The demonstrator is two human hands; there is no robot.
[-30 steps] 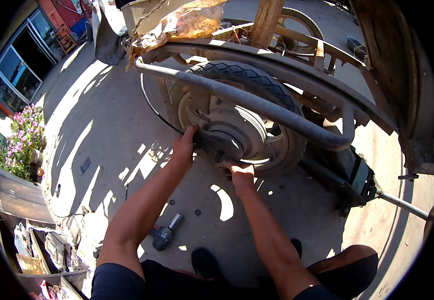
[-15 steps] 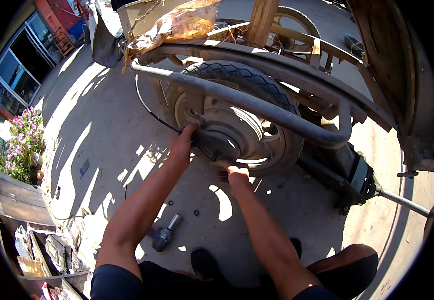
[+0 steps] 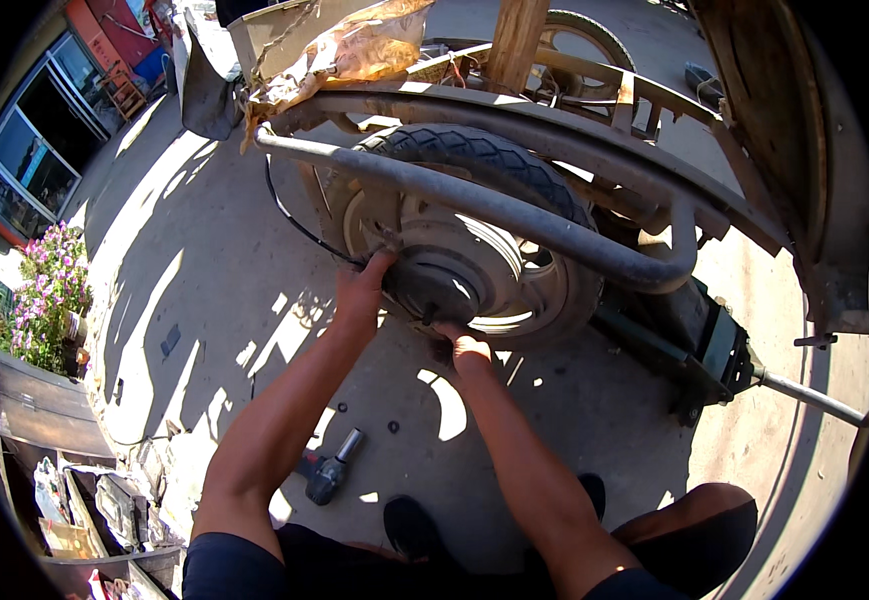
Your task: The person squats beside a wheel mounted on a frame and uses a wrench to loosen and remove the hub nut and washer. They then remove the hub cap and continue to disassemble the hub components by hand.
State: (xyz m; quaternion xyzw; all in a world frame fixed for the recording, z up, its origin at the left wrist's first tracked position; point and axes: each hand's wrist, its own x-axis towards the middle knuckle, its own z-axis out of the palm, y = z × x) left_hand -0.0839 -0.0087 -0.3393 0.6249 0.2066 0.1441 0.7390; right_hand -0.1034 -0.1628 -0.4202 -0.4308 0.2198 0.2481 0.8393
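Observation:
A spoked wheel with a treaded tyre (image 3: 514, 165) sits under a metal frame, and a dark round brake plate (image 3: 441, 287) lies at its hub. My left hand (image 3: 360, 290) is closed on the plate's left edge, beside the end of a black cable (image 3: 299, 226). At the plate's lower edge my right hand (image 3: 467, 346) grips with its thumb on top, near a short axle stub (image 3: 428, 314). The undersides of both hands' fingers are hidden.
A grey tube bumper (image 3: 484, 210) crosses above the wheel. To the right stands a green floor jack (image 3: 709, 340) with a long handle. A cordless impact wrench (image 3: 332, 470) lies on the ground near my feet, with small dark rings close by. Compartmented bins (image 3: 84, 500) stand at lower left.
My right hand has shifted slightly at the plate's lower edge, and the plate looks slightly turned. My left hand keeps its hold. The whole view has drifted a little.

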